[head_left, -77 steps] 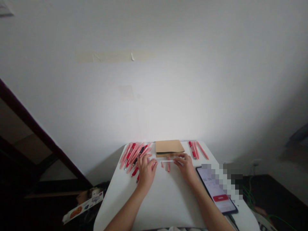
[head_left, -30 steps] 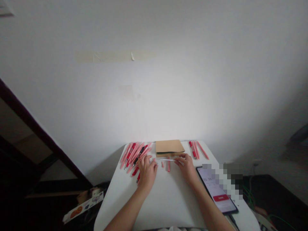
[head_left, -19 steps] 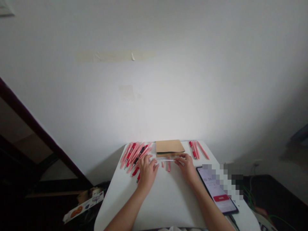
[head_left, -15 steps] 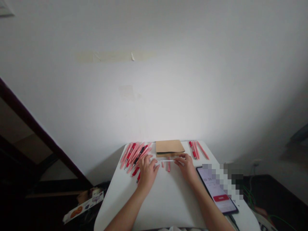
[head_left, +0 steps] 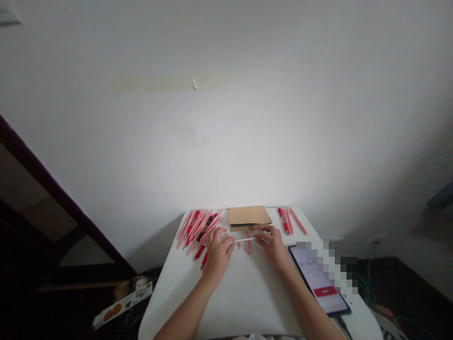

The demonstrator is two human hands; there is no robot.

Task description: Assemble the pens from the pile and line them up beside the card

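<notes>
Left hand and right hand pinch a slim white rod by its ends above the bench. Pens crowd the far-left corner; a brown notebook lies at the far edge.

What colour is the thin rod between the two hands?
The thin rod looks white; it shows best in the head view.

We face a pale wall, brightest just above the white table and dimmer toward both sides. A yellowish strip and a faint patch mark it. On our left a dark bar slants down; low on our right we see dark floor and a socket.
</notes>
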